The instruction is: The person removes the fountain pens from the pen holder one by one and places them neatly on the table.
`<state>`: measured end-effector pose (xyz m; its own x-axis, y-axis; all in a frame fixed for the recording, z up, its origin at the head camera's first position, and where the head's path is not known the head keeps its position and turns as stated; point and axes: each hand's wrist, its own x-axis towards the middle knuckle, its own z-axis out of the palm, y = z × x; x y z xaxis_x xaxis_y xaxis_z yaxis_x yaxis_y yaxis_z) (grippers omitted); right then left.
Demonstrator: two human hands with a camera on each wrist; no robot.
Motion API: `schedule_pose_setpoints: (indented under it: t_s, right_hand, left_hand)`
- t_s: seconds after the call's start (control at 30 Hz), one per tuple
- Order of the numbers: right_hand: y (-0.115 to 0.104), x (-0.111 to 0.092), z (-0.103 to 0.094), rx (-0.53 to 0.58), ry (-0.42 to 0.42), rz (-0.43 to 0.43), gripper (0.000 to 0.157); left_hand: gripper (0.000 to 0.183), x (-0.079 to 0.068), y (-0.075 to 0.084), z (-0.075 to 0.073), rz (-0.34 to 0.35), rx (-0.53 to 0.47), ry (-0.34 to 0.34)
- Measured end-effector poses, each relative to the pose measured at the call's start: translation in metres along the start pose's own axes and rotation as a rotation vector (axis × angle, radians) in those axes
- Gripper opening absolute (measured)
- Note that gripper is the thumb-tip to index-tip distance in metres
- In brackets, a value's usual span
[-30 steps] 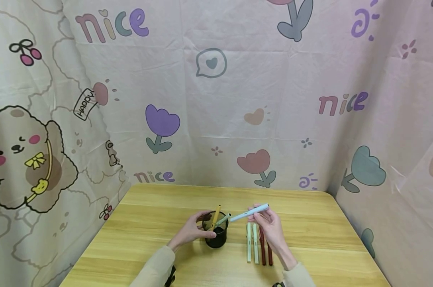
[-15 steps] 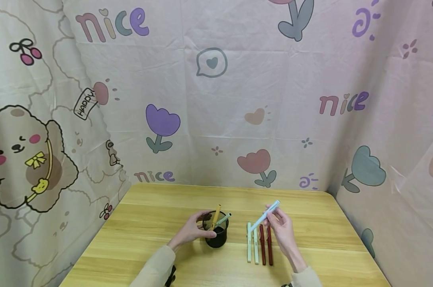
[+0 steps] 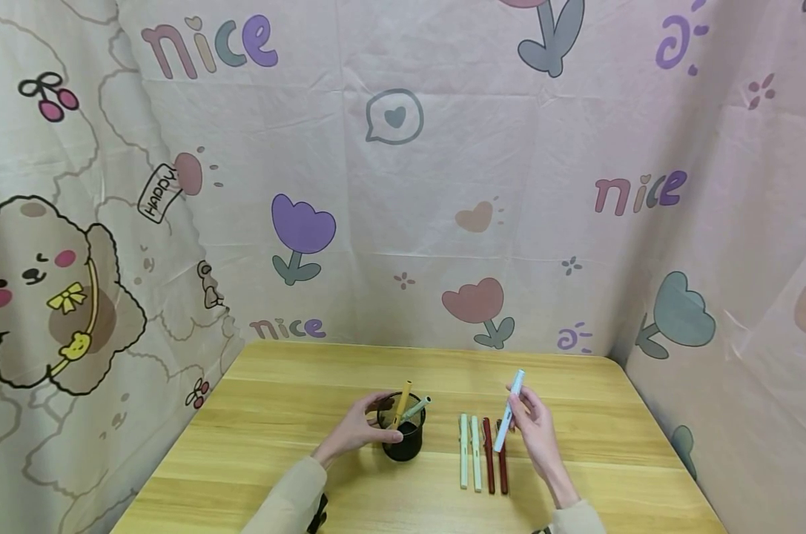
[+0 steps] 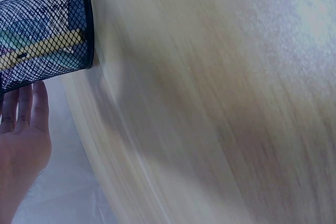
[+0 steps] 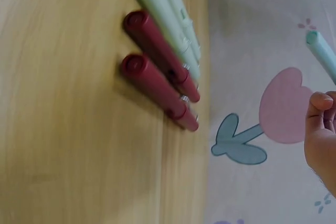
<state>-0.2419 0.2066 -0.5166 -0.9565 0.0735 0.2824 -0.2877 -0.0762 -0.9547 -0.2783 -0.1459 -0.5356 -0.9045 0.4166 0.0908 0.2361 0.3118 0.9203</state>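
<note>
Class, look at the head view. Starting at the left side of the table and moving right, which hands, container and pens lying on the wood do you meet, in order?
Left hand → black mesh cup → two pale green pens → two dark red pens → right hand.

the table point(image 3: 269, 404) has a light wood-grain top with rounded far corners. directly on it: one black mesh cup point(image 3: 408, 446), upright; to its right, two pale green pens point(image 3: 477, 454), then two dark red pens point(image 3: 489, 460), side by side.
</note>
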Motion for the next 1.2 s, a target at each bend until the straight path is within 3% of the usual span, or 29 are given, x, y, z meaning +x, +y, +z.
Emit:
schedule_pose_setpoints:
  t_s: [0.27, 0.43, 0.7, 1.2]
  right_hand:
    - [0.006, -0.002, -0.013, -0.043, 0.006, 0.012, 0.012]
    - [0.008, -0.005, -0.02, -0.117, 0.011, 0.069, 0.012]
    - [0.01, -0.006, -0.028, -0.229, 0.036, 0.163, 0.022]
    - [0.024, -0.008, -0.039, -0.302, -0.045, 0.243, 0.038]
  left_hand:
    - [0.08, 0.0, 0.0, 0.0, 0.001, -0.008, -0.002]
    - [0.079, 0.0, 0.0, 0.0, 0.0, -0.01, -0.002]
    - [0.079, 0.0, 0.0, 0.0, -0.001, -0.004, -0.005]
    - [0.079, -0.001, 0.0, 0.0, 0.007, 0.003, -0.006]
